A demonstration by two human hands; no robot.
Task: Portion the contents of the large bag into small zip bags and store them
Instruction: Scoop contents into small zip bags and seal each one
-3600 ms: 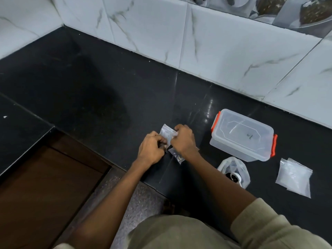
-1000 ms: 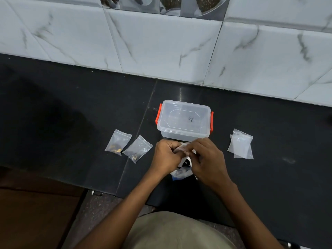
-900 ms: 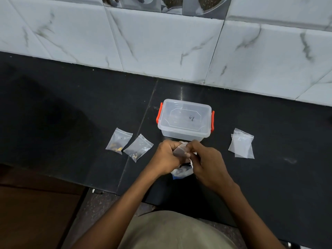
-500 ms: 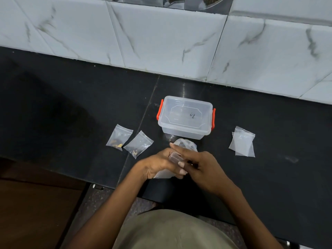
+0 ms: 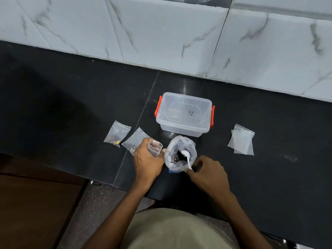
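Holding small zip bag [image 5: 155, 146] in left grip [image 5: 147, 161], right grip [image 5: 206, 174] pinching spoon [image 5: 186, 157]

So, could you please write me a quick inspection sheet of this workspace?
Surface: black counter, glossy.
Job's things: open large bag with spoon inside; two filled zip bags at left; empty bags at right; lidded box behind.
Clutter: nothing seen.
Hands: left hand holds an open small bag; right hand pinches the spoon handle.
Cables: nothing seen.
Surroundings: marble tile wall.
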